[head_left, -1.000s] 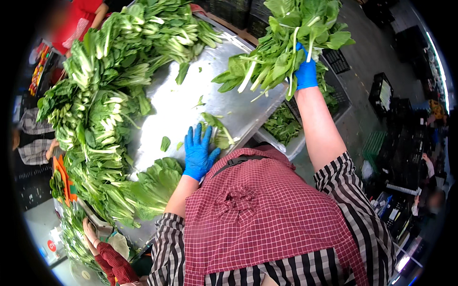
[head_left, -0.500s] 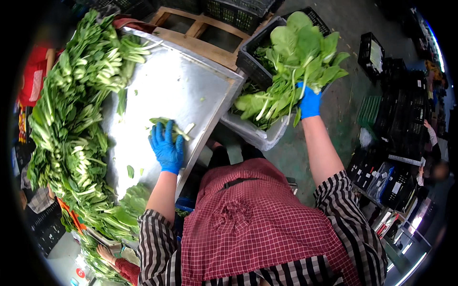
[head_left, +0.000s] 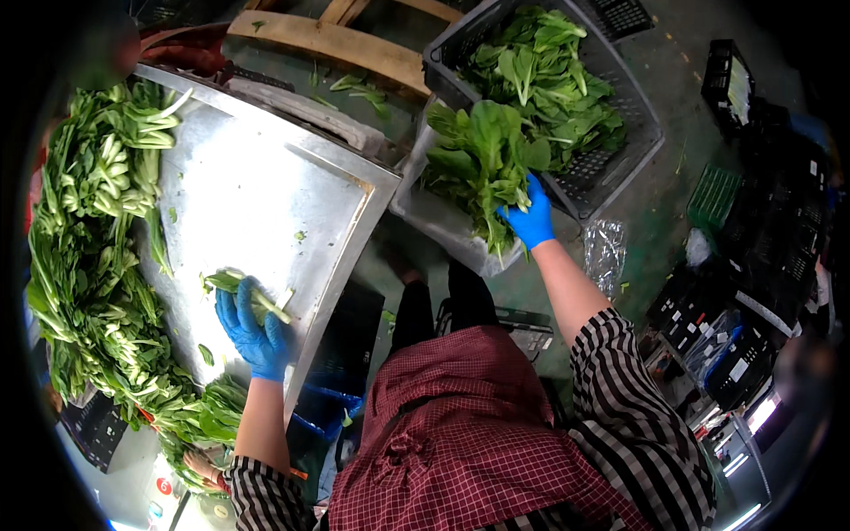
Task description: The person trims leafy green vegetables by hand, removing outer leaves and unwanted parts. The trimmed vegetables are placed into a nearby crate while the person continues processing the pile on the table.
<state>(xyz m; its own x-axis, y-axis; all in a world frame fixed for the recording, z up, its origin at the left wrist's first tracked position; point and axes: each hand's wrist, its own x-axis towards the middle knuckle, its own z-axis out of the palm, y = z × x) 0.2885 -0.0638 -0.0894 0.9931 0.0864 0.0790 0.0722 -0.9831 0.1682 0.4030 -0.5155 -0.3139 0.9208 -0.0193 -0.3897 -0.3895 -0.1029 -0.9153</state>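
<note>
My left hand (head_left: 254,334), in a blue glove, rests on the bare metal table (head_left: 239,186) with its fingers stretched out. Its fingertips touch a loose green stalk with leaves (head_left: 276,309). A thick heap of leafy greens (head_left: 88,257) covers the table's left side. On the right, my blue-gloved right hand (head_left: 533,215) is closed around the stems of a bunch of leafy greens (head_left: 478,155). That bunch hangs over a translucent bin (head_left: 443,232) and the near edge of a dark plastic crate (head_left: 651,133). More greens (head_left: 589,115) lie inside the crate.
Behind the table is a wooden pallet (head_left: 336,49) with fallen leaves beside it. Crumpled clear plastic (head_left: 605,252) lies on the floor near the crate. Stacked black crates (head_left: 770,203) and a green crate (head_left: 714,195) stand at right. Another person's hand (head_left: 202,465) shows at lower left.
The whole view has shifted. My right hand has lowered the bunch toward the translucent bin, showing the greens in the dark crate behind it. My left hand stays by the loose stalk.
</note>
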